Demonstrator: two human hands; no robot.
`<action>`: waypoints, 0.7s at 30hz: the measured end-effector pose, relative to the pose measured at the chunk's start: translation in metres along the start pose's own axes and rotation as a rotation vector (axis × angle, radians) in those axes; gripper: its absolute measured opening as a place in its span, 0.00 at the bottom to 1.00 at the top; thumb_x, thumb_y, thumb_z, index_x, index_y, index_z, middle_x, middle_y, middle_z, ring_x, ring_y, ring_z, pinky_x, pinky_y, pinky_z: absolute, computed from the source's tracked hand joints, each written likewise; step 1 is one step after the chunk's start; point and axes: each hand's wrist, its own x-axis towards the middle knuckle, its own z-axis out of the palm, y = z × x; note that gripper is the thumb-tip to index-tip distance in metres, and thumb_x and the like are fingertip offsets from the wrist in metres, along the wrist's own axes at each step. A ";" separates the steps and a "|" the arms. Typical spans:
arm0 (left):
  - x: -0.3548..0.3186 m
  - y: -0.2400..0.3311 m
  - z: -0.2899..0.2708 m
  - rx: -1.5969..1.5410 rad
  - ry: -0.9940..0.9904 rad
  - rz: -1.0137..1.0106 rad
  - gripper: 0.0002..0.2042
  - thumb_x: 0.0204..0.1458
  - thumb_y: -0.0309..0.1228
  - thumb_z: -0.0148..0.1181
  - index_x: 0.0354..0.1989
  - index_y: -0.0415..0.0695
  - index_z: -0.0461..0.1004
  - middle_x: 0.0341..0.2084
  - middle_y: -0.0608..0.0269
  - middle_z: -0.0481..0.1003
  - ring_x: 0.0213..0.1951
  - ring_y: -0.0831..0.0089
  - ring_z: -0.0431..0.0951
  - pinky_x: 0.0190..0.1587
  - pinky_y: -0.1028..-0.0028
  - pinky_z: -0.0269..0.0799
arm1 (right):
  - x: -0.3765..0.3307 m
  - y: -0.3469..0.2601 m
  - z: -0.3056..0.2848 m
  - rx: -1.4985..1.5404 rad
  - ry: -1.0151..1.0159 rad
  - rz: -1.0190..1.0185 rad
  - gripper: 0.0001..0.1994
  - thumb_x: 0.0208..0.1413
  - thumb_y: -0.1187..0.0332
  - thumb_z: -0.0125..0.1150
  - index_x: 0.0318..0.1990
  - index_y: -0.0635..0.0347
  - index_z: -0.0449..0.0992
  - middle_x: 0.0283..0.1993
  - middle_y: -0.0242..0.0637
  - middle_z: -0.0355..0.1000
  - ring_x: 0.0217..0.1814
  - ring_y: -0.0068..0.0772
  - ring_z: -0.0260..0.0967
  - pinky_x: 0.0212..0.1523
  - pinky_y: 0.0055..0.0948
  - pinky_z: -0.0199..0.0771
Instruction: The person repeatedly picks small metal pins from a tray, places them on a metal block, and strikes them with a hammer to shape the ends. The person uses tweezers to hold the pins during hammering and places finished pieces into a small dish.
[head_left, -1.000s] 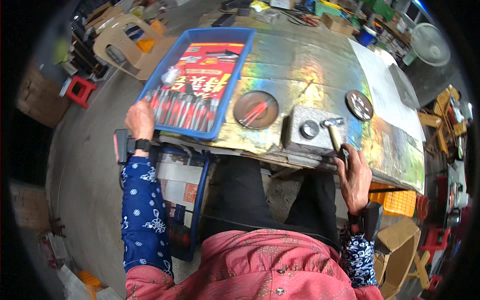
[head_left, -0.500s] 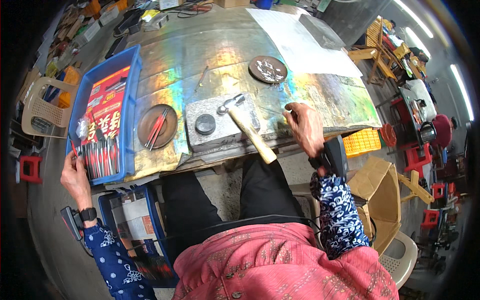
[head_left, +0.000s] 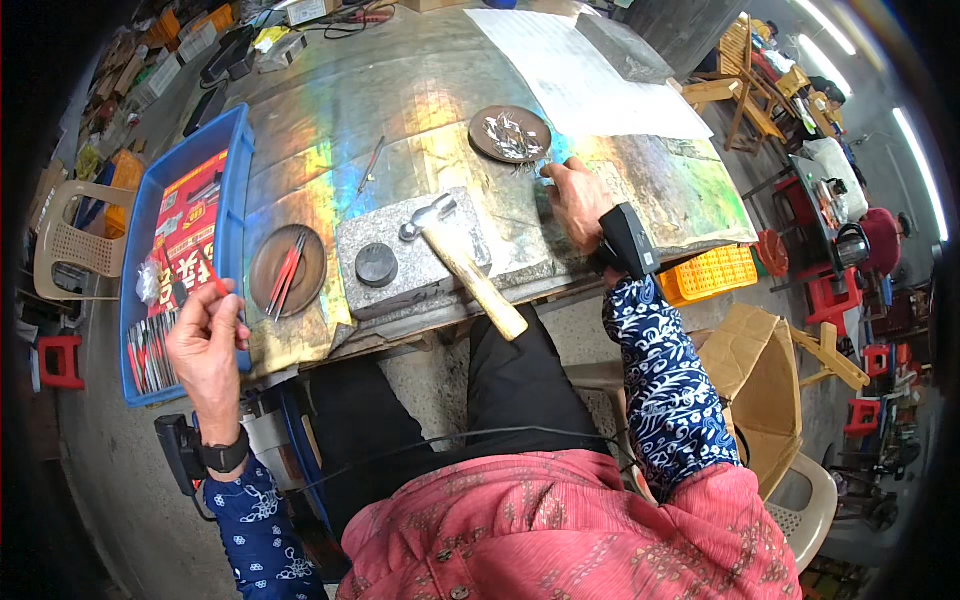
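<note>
My left hand (head_left: 208,345) is closed in a pinch over the near right corner of a blue tray (head_left: 240,170). Between its fingertips is a slim red-handled tool (head_left: 212,272), its kind not clear. Several slim silver, red and black tools (head_left: 150,352) stand in the tray. My right hand (head_left: 580,205) is closed just below a brown dish (head_left: 483,146) of small silvery slivers (head_left: 515,137); anything in its fingertips is too small to make out. Between the hands, a hammer (head_left: 465,270) with a pale wooden handle lies on a grey stone block (head_left: 405,300), beside a round black piece (head_left: 376,265).
Another brown dish (head_left: 262,265) holds a few red-handled tools (head_left: 289,275). A thin tool (head_left: 372,163) lies behind the block. White sheeting (head_left: 580,90) with a grey slab (head_left: 625,50) covers the far right. Below the table's right side are a yellow crate (head_left: 710,275) and cardboard box (head_left: 750,370).
My left hand has come up and right from the tray, carrying the red-handled tool. My right hand has shifted left and away from me, closer to the dish of slivers.
</note>
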 end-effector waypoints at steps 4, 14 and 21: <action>-0.004 0.011 0.018 -0.019 -0.036 -0.006 0.07 0.57 0.22 0.58 0.43 0.36 0.76 0.24 0.69 0.75 0.21 0.86 0.70 0.23 0.85 0.65 | 0.012 0.005 0.015 -0.082 -0.006 -0.002 0.10 0.54 0.73 0.56 0.43 0.59 0.77 0.41 0.48 0.70 0.42 0.54 0.71 0.43 0.44 0.72; -0.009 0.010 0.033 -0.089 -0.086 -0.058 0.08 0.57 0.22 0.58 0.43 0.35 0.75 0.25 0.67 0.76 0.21 0.85 0.71 0.22 0.85 0.65 | 0.028 0.016 0.034 -0.162 0.172 -0.277 0.09 0.48 0.67 0.51 0.20 0.61 0.68 0.25 0.48 0.68 0.30 0.53 0.70 0.28 0.44 0.68; -0.015 0.009 0.048 -0.148 -0.125 -0.105 0.08 0.56 0.20 0.58 0.44 0.35 0.75 0.25 0.68 0.75 0.21 0.86 0.71 0.22 0.85 0.65 | 0.037 0.017 0.036 -0.348 0.130 -0.402 0.07 0.43 0.69 0.58 0.16 0.58 0.73 0.21 0.48 0.72 0.29 0.46 0.75 0.28 0.40 0.73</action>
